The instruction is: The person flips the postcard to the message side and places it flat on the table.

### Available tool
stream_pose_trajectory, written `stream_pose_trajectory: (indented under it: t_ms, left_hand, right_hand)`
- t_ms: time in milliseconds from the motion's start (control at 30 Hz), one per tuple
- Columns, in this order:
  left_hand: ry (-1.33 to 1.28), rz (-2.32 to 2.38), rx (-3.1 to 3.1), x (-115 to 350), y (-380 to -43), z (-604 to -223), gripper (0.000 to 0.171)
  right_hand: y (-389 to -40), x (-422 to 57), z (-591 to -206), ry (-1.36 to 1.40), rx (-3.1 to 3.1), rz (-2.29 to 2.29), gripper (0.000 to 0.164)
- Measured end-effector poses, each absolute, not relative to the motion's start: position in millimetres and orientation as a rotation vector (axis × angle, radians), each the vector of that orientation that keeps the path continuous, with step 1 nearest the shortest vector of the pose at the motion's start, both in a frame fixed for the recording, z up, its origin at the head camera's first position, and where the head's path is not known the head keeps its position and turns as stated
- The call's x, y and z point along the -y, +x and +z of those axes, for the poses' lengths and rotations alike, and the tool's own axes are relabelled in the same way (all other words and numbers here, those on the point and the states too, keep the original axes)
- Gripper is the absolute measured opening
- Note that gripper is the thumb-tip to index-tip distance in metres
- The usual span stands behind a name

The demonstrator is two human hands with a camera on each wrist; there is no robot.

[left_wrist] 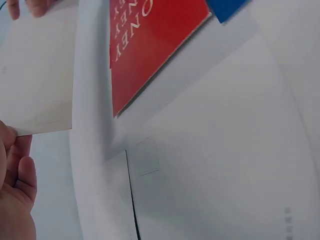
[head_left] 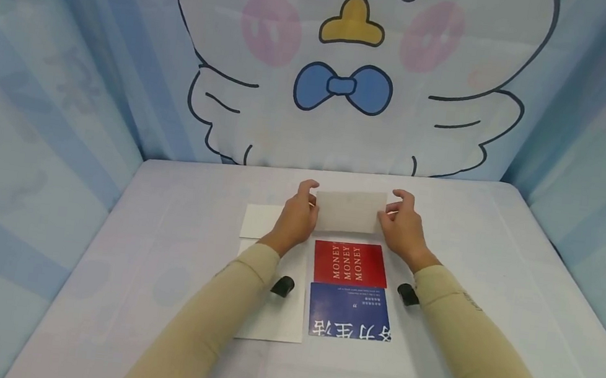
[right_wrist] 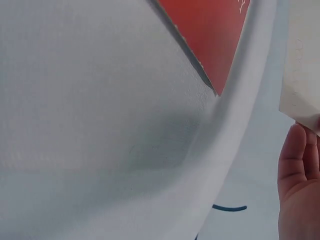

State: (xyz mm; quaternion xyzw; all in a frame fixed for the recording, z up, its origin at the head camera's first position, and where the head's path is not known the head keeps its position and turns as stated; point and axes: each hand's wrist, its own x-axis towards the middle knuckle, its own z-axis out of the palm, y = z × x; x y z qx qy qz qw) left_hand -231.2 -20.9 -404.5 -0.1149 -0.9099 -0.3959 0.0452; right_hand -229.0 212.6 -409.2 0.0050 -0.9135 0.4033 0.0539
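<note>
Left of centre in the frame, two white cards (head_left: 277,323) lie on the bench (head_left: 163,229), well in from its left edge; the left hand (head_left: 296,218) pinches the left edge of a pale card (head_left: 351,212), held raised at frame centre; below it lie a red card (head_left: 350,263) and a blue card (head_left: 350,313), edges meeting; the right hand (head_left: 403,230) pinches the pale card's right edge; bench stretches wide beyond.

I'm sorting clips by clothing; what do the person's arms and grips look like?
Left sleeve and right sleeve: long, khaki-beige, the right with a small marking near the cuff. Black pieces show beside both. Left grip and right grip: ungloved.
</note>
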Motion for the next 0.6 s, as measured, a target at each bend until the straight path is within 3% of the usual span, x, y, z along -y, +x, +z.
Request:
stream_pose_trajectory:
  t_ms: [267, 400, 600]
  left_hand:
    - [-0.326, -1.177, 2.748, 21.6, -235.8, -406.8, 0.024]
    - [-0.346, -1.068, 2.844, 23.1, -236.2, -409.5, 0.034]
    - [-0.392, -0.806, 3.0, 26.3, -234.7, -415.2, 0.05]
  right_hand:
    - [-228.8, -210.1, -406.9, -0.03, 2.758, 1.19, 0.045]
    - [-228.3, -210.6, -407.8, 0.005, 2.82, 1.125, 0.044]
    - [-227.4, -213.2, -413.1, 0.024, 2.981, 1.116, 0.056]
